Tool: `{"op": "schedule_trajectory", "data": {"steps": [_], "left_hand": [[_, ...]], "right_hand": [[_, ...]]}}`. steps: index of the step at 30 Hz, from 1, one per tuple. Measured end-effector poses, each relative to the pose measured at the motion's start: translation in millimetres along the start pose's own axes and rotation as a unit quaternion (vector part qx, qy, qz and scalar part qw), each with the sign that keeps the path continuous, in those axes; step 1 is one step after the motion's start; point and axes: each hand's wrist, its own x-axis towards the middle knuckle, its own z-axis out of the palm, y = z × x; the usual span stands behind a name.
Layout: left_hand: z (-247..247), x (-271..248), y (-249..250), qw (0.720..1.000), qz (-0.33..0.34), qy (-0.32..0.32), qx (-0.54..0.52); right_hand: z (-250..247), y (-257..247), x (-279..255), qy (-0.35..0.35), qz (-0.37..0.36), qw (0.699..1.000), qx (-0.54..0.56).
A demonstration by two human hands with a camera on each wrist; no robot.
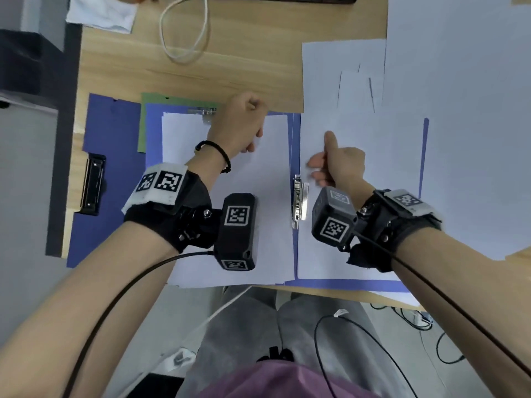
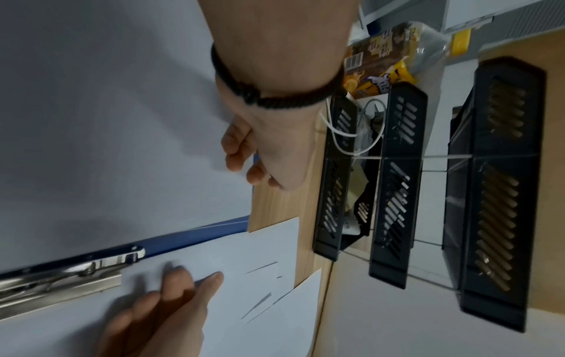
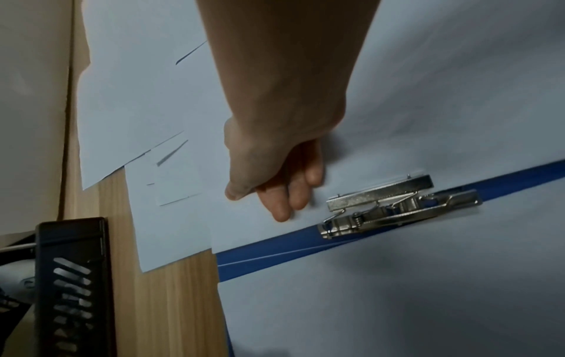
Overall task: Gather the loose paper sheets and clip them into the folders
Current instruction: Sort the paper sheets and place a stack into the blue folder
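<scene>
An open blue folder [image 1: 347, 284] lies at the desk's near edge, its metal clip [image 1: 298, 202] on the spine. White sheets cover both halves: a left sheet [image 1: 275, 196] and a right sheet [image 1: 373, 133]. My left hand [image 1: 253, 136] is curled at the far edge of the left sheet and seems to pinch it [image 2: 244, 166]. My right hand [image 1: 317, 168] rests with straight fingers on the right sheet just beyond the clip [image 3: 397, 205], thumb stretched out. The right fingers [image 3: 281, 212] touch the paper, holding nothing.
Loose white sheets [image 1: 344, 67] overlap at the back right. A second blue folder with a black clip [image 1: 92, 182] and a green folder [image 1: 161, 101] lie under the left side. A white cable [image 1: 184, 30] loops at the back. Black file racks [image 2: 397, 181] stand beyond.
</scene>
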Motion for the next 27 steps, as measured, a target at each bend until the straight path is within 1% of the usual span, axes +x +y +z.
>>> {"op": "schedule_trajectory", "data": {"steps": [4, 7, 11, 13, 15, 17, 20, 23, 25, 27], "left_hand": [[-32, 1, -5, 0.994, -0.002, 0.047, -0.103], [-52, 1, -19, 0.985, -0.011, 0.062, -0.161], [-71, 3, -44, 0.979, -0.04, 0.067, -0.189], [-77, 8, -52, 0.983, -0.043, 0.061, -0.17], [-82, 16, -61, 0.987, -0.033, 0.08, -0.132], [-86, 23, -74, 0.991, -0.014, 0.12, -0.056], [-91, 25, -85, 0.986, 0.021, 0.156, 0.062], [-93, 22, -85, 0.979, 0.042, 0.176, 0.099], [-91, 21, -85, 0.975, 0.045, 0.181, 0.117], [-89, 19, -86, 0.973, 0.039, 0.185, 0.133]], "right_hand": [[7, -1, -7, 0.035, -0.002, 0.999, -0.014], [13, 1, -9, 0.071, -0.009, 0.997, -0.034], [8, -4, -5, 0.05, 0.021, 0.998, 0.014], [6, -4, 0, 0.057, 0.038, 0.996, 0.057], [9, -1, 2, 0.074, 0.046, 0.991, 0.097], [13, 2, 3, 0.083, 0.044, 0.991, 0.092], [16, 1, 0, 0.088, 0.037, 0.994, 0.049], [16, 1, -1, 0.083, 0.045, 0.994, 0.054], [16, 0, -1, 0.088, 0.059, 0.991, 0.078], [16, 0, 0, 0.09, 0.06, 0.991, 0.08]]}}
